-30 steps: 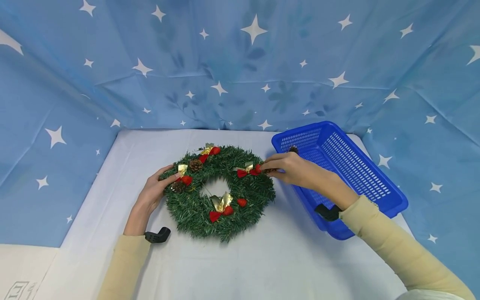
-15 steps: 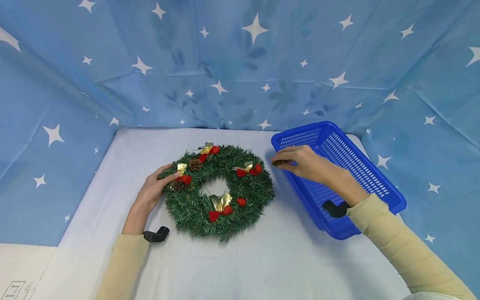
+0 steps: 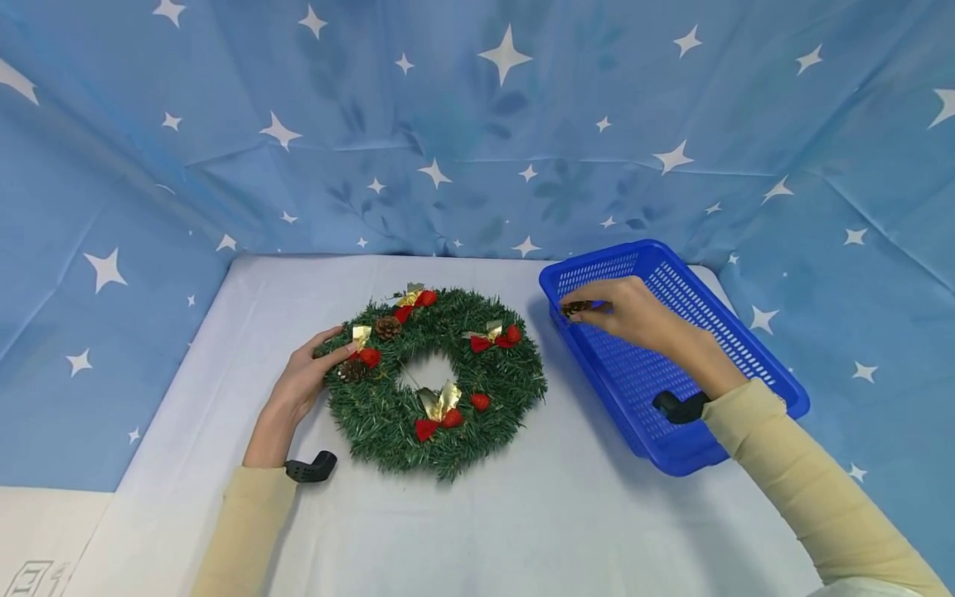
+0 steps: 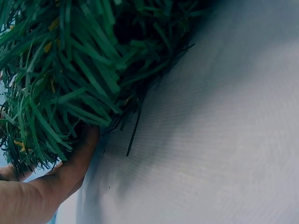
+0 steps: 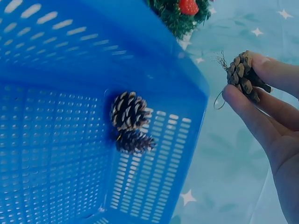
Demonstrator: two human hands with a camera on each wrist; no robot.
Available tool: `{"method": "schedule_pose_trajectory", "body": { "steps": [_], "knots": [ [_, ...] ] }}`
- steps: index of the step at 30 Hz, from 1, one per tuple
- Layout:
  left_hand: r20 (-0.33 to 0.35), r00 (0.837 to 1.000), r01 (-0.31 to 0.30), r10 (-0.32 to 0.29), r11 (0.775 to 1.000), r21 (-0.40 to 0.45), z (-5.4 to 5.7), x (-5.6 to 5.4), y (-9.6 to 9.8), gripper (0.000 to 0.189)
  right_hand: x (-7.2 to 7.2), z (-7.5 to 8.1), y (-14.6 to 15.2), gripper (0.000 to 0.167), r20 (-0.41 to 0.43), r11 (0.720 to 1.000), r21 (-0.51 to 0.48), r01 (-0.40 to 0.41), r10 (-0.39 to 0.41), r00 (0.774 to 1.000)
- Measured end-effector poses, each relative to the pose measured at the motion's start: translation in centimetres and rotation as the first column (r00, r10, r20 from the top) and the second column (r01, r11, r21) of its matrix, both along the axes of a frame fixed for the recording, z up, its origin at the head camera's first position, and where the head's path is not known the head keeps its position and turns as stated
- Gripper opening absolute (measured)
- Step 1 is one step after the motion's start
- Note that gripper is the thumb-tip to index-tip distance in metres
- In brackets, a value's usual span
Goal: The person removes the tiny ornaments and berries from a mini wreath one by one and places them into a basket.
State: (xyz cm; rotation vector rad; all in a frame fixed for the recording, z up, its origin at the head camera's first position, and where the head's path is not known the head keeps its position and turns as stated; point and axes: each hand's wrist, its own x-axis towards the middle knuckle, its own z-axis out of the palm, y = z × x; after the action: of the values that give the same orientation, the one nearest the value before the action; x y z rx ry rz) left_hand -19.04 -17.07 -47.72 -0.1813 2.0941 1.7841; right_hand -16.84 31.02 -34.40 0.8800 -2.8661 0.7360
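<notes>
A green wreath [image 3: 477,448] lies on the white cloth, dressed with red bows, gold leaves, red berries and a couple of pine cones. My left hand [image 3: 294,385] grips its left side, thumb on top by a gold-leafed bow; in the left wrist view the fingers [image 4: 79,163] go in under the green needles. Between thumb and fingertips my right hand [image 3: 634,315] pinches a brown pine cone [image 5: 242,77], which has a thin wire loop hanging from it. That hand is over the left rim of the blue basket [image 3: 705,319], right of the wreath.
Two more pine cones, an upper one [image 5: 129,112] and a lower one [image 5: 135,142], lie inside the basket in the right wrist view. Blue star-printed curtains [image 3: 462,199] stand behind and on both sides of the table [image 3: 477,539].
My right hand has drawn away from the wreath's right side, moving right to the basket's rim with the pine cone pinched in it. The left hand and wreath stay in place.
</notes>
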Motion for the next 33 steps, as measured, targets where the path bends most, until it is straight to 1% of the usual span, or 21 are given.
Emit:
{"method": "schedule_pose_trajectory", "body": {
  "steps": [3, 7, 11, 14, 24, 28, 33],
  "knots": [
    [-0.001, 1.000, 0.004, -0.004, 1.000, 0.005, 0.1, 0.0, 0.0, 0.082, -0.3, -0.2, 0.5, 0.029, 0.013, 1.000, -0.012, 0.017, -0.017, 1.000],
    [0.001, 1.000, 0.004, -0.004, 1.000, 0.020, 0.1, 0.0, 0.1, 0.081, -0.6, -0.5, 1.0, 0.028, -0.019, 1.000, 0.012, 0.025, -0.025, 1.000],
    [0.000, 1.000, 0.005, -0.005, 1.000, 0.021, 0.1, 0.0, 0.0, 0.081, -0.7, -0.8, 1.4, 0.027, -0.031, 0.998, 0.046, 0.050, -0.048, 0.998],
    [0.000, 1.000, 0.003, -0.003, 1.000, 0.017, 0.1, 0.0, -0.1, 0.081, -0.8, -1.0, 1.6, 0.027, -0.023, 0.996, 0.066, 0.066, -0.064, 0.998],
    [0.004, 1.000, 0.002, -0.002, 0.999, 0.037, 0.1, 0.0, 0.0, 0.081, -1.4, -1.5, 2.5, 0.025, 0.022, 0.992, 0.083, 0.092, -0.094, 0.995],
    [0.004, 1.000, 0.003, -0.003, 1.000, 0.031, 0.0, 0.0, 0.0, 0.082, -1.5, -1.7, 2.8, 0.025, 0.040, 0.989, 0.098, 0.107, -0.112, 0.993],
    [-0.003, 1.000, 0.004, -0.004, 1.000, 0.030, 0.0, 0.0, -0.1, 0.082, -1.9, -2.2, 3.2, 0.025, 0.044, 0.987, 0.106, 0.119, -0.125, 0.991]
  ]
}}
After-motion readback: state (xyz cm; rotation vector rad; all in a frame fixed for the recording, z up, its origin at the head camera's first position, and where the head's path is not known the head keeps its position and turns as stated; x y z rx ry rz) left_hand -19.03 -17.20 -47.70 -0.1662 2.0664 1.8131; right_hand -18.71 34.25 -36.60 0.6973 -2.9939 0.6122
